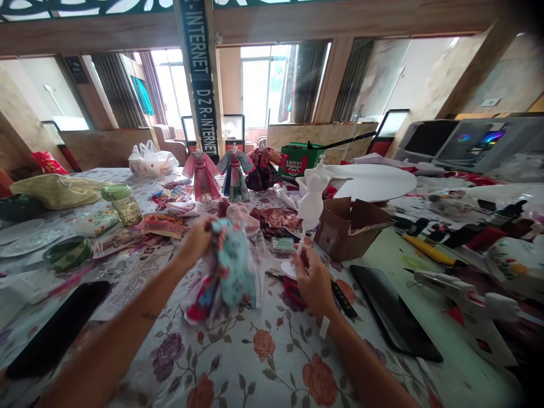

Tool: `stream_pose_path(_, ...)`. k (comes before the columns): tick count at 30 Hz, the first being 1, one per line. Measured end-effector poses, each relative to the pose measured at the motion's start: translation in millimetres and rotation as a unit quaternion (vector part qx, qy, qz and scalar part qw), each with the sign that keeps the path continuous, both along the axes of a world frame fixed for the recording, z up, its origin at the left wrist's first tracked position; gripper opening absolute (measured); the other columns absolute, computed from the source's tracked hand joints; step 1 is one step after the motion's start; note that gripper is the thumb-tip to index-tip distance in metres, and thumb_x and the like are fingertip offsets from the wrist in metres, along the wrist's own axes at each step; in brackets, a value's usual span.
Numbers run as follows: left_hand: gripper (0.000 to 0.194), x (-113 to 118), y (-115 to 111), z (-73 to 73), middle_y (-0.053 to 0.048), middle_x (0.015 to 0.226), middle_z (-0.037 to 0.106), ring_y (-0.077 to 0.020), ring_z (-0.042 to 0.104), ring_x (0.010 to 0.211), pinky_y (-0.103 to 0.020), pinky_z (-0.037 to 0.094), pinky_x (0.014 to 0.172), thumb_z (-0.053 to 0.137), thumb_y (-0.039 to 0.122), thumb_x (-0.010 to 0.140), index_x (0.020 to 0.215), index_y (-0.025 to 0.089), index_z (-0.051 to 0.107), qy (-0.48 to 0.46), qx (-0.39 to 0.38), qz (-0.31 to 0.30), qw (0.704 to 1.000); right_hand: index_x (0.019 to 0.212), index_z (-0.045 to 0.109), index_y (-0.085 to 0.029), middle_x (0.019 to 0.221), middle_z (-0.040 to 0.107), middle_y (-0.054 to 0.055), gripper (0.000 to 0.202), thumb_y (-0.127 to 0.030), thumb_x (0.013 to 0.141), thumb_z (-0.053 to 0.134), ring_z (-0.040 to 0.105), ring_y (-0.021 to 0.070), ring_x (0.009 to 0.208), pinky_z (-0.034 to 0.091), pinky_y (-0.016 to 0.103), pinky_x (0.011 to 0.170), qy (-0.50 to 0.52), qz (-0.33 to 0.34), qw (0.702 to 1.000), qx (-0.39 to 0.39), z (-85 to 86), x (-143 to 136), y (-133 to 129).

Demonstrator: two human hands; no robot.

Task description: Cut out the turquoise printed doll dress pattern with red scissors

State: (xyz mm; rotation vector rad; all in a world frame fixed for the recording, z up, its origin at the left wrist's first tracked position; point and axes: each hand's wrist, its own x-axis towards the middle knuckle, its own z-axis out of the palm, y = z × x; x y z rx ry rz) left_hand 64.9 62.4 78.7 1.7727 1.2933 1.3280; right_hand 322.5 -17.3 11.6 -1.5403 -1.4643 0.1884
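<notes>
In my left hand (196, 242), closed, hangs a small light-blue patterned garment (233, 263), blurred by motion. Pink and white cloth (255, 232) lies directly behind it. My right hand (313, 283) grips the thin stem of a white miniature mannequin (313, 195), which stands upright on a round base. Beneath that hand are red-handled scissors (293, 290), and a black-and-yellow cutter (343, 299) lies beside the wrist. Past the cloth, three dressed miniature mannequins stand in a row: one in a pink robe (203, 175), one in blue-green (236, 174) and one in dark red (261, 167).
An open cardboard box (348, 229) and a tablet (395, 311) are on the right, with a white glue gun (471, 306) farther out. On the left are a black phone (59, 328), a green-lidded jar (125, 207) and a green tape roll (68, 253). A flowered cloth (238, 362) covers the table.
</notes>
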Motion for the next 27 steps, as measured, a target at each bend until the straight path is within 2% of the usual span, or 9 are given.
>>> stream_pose_path(1,0.004,2.2,-11.6,-15.7,0.001,0.061,0.066,-0.0168,0.061,0.060,-0.028,0.050,0.062,0.063,0.017,0.067,0.069,0.017,0.066,0.047,-0.018,-0.045,0.998,0.105,0.058,-0.017,0.079,0.069,0.008,0.027,-0.032,0.090,0.041,0.064,0.0255,0.072,0.045,0.032,0.066,-0.001,0.000,1.000,0.004,-0.1,0.0,0.1)
stream_pose_path(3,0.003,6.4,-31.0,-40.0,0.000,0.062,0.067,-0.0173,0.060,0.059,-0.027,0.049,0.060,0.066,0.021,0.067,0.067,0.019,0.068,0.130,-0.040,-0.119,0.983,0.105,0.058,-0.017,0.079,0.070,0.008,0.027,-0.031,0.090,0.041,0.065,0.0246,0.072,0.046,0.031,0.065,-0.004,0.000,1.000,0.011,-1.0,0.4,0.4)
stream_pose_path(6,0.013,11.1,-46.3,-57.6,-0.004,0.079,0.070,-0.0217,0.063,0.076,-0.031,0.049,0.070,0.057,0.023,0.077,0.077,0.021,0.069,0.210,-0.030,-0.150,0.966,0.103,0.059,-0.018,0.081,0.071,0.008,0.026,-0.032,0.090,0.042,0.066,0.0238,0.072,0.047,0.030,0.065,-0.016,-0.007,1.000,0.019,-2.1,4.5,1.4)
stream_pose_path(11,0.027,15.2,-47.9,-65.4,-0.010,0.096,0.067,-0.0272,0.060,0.094,-0.039,0.045,0.084,0.045,0.013,0.080,0.095,0.019,0.066,0.283,-0.003,-0.140,0.949,0.100,0.062,-0.018,0.085,0.072,0.007,0.023,-0.031,0.089,0.047,0.066,0.0219,0.071,0.046,0.029,0.064,-0.076,-0.052,0.996,0.009,9.6,31.5,12.0)
stream_pose_path(15,0.029,13.6,-48.0,-71.9,-0.012,0.101,0.065,-0.0285,0.060,0.096,-0.040,0.045,0.083,0.041,0.014,0.083,0.098,0.021,0.065,0.301,0.010,-0.134,0.944,0.091,0.065,-0.016,0.080,0.070,0.007,0.011,-0.020,0.087,0.056,0.065,0.0231,0.074,0.047,0.033,0.070,-0.155,-0.091,0.983,-0.047,24.9,60.2,37.2)
stream_pose_path(17,0.029,11.5,-48.6,-74.2,-0.011,0.102,0.065,-0.0279,0.060,0.095,-0.039,0.046,0.082,0.041,0.015,0.084,0.101,0.022,0.064,0.302,0.013,-0.135,0.944,0.094,0.065,-0.015,0.085,0.068,0.005,0.010,-0.021,0.090,0.058,0.065,0.0203,0.079,0.050,0.035,0.074,-0.185,-0.092,0.975,-0.082,27.8,68.9,53.0)
stream_pose_path(18,0.029,10.6,-48.9,-74.9,-0.011,0.102,0.066,-0.0275,0.060,0.095,-0.038,0.047,0.082,0.041,0.016,0.085,0.102,0.023,0.063,0.301,0.014,-0.136,0.944,0.099,0.063,-0.014,0.094,0.067,0.005,0.015,-0.025,0.092,0.057,0.064,0.0183,0.082,0.052,0.036,0.076,-0.196,-0.092,0.971,-0.099,27.5,71.4,60.6)
stream_pose_path(21,0.028,8.9,-49.6,-75.5,-0.010,0.101,0.065,-0.0268,0.060,0.095,-0.037,0.047,0.082,0.041,0.016,0.086,0.102,0.022,0.063,0.298,0.018,-0.134,0.945,0.113,0.059,-0.016,0.113,0.062,0.007,0.024,-0.029,0.093,0.057,0.063,0.0201,0.094,0.054,0.039,0.080,-0.214,-0.093,0.963,-0.135,20.8,73.8,79.1)
stream_pose_path(27,0.026,9.8,-50.0,-75.8,-0.009,0.098,0.065,-0.0258,0.060,0.092,-0.036,0.047,0.080,0.040,0.017,0.087,0.098,0.023,0.063,0.294,0.024,-0.129,0.947,0.118,0.057,-0.017,0.118,0.059,0.009,0.028,-0.029,0.093,0.058,0.062,0.0222,0.099,0.053,0.040,0.082,-0.204,-0.092,0.961,-0.161,2.2,79.0,100.4)
